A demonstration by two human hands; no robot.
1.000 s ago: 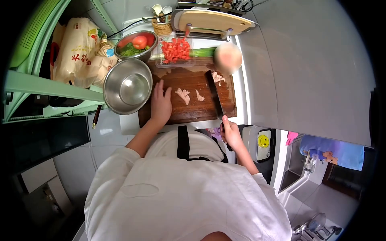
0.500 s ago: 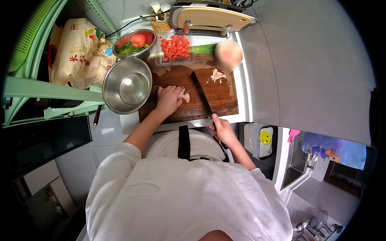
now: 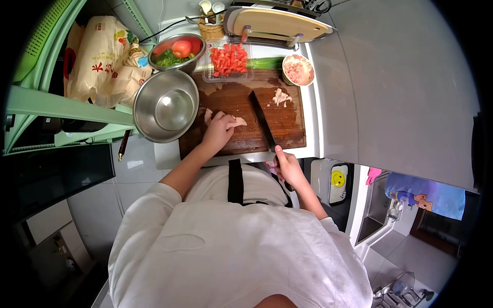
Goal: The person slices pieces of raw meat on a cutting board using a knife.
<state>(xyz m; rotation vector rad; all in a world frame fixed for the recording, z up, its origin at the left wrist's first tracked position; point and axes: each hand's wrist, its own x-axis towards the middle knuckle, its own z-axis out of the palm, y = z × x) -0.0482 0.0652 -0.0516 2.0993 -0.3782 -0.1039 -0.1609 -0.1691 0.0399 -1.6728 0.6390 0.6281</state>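
My left hand (image 3: 219, 131) presses with curled fingers on a piece of pale pink meat (image 3: 238, 122) on the wet wooden cutting board (image 3: 226, 97). Another bit of meat (image 3: 208, 116) shows just left of the fingers. In my right hand (image 3: 288, 167) is the handle of a dark knife (image 3: 263, 121), its blade slanting up and left over the board, to the right of the meat and apart from it. A small heap of chopped meat (image 3: 281, 97) lies right of the blade. The bowl of minced meat (image 3: 298, 70) stands at the board's top right corner.
An empty steel bowl (image 3: 166, 105) stands left of the board, below a steel bowl (image 3: 197, 61) with a tomato and greens. Behind the board are a clear box of chopped red pieces (image 3: 229, 60), a green stalk (image 3: 264, 63) and a rack with cutting boards (image 3: 277, 24).
Over the last second my left hand has moved right, from the board's left part onto the meat. The knife has shifted left, away from the small chopped heap.
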